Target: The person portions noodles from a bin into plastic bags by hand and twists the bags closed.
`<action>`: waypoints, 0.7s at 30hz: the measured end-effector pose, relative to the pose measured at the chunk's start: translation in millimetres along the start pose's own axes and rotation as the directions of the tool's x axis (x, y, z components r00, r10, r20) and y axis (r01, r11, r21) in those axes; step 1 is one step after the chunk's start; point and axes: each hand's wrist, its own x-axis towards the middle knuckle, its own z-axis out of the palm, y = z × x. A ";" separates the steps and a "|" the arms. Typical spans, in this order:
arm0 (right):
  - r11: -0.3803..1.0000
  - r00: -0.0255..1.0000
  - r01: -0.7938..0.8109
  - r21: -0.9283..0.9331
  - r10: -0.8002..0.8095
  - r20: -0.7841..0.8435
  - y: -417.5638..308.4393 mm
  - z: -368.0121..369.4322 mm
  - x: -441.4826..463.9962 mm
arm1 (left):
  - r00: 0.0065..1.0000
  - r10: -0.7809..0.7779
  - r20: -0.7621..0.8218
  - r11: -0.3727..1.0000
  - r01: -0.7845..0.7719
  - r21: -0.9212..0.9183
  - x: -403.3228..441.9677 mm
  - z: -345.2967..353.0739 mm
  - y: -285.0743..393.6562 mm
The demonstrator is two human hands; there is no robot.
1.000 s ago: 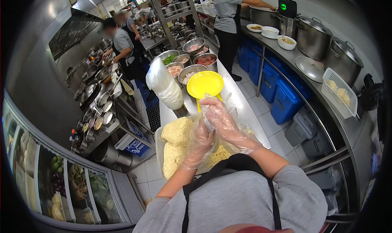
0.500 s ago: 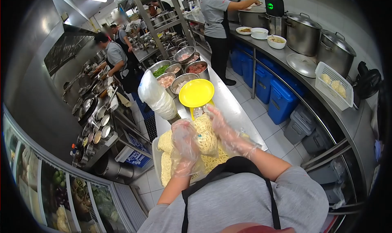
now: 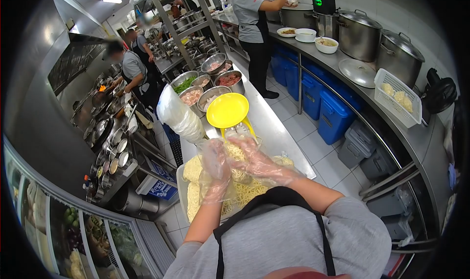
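Note:
Both hands wear clear plastic gloves. My left hand and my right hand press from two sides on a bundle of pale noodles. Below them, a tray holds loose noodles and more bundles at its left side. Just beyond my hands stands a scale with a yellow pan on top. Left of the scale, a stack of plastic bags leans beside my left hand.
Metal bowls of meat and greens stand at the table's far end. A co-worker stands by the right counter, with pots and a white basket. Two other people are at the far left. Blue bins sit under the counter.
From loosely clasped and noodle-free in view, my hands went down, parted, and came up round a noodle bundle. My right hand has since closed in on it. The co-worker has lifted something white.

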 end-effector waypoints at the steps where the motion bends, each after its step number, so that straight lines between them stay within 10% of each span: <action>1: 0.940 0.994 0.104 -0.326 -0.083 0.076 0.3 -6.0 5.9 | 0.977 0.192 0.089 0.981 -0.194 0.018 3.9 -2.5 -2.4; 4: 0.805 0.922 0.381 -0.454 -0.370 0.117 -41.6 -11.0 13.8 | 0.814 0.517 0.266 0.842 -0.539 0.014 4.1 0.0 -9.0; 8: 0.784 0.866 0.500 -0.367 -0.457 0.203 -29.1 -5.8 16.7 | 0.885 0.398 0.243 0.913 -0.409 -0.007 -14.4 13.4 -14.8; 10: 0.950 0.948 0.311 -0.003 -0.310 0.067 -34.7 -7.1 10.7 | 0.855 0.452 0.253 0.888 -0.458 -0.038 -19.2 15.1 -22.8; 16: 0.879 0.880 0.469 -0.079 -0.459 0.121 -42.6 -8.7 9.9 | 0.858 0.462 0.224 0.885 -0.463 -0.054 -9.5 2.8 -29.3; 17: 0.880 0.881 0.468 -0.078 -0.457 0.124 -38.5 -7.8 10.7 | 0.921 0.274 0.277 0.912 -0.157 -0.379 -11.5 0.1 -26.0; 20: 0.909 0.931 0.350 0.225 -0.364 0.021 -10.0 -3.1 15.2 | 0.982 0.180 -0.051 0.820 -0.179 -0.543 -19.3 5.3 -44.1; 21: 0.905 0.999 0.027 0.425 -0.034 0.010 0.0 -2.0 14.7 | 0.969 0.197 -0.150 0.832 -0.246 -0.497 -20.0 2.0 -37.4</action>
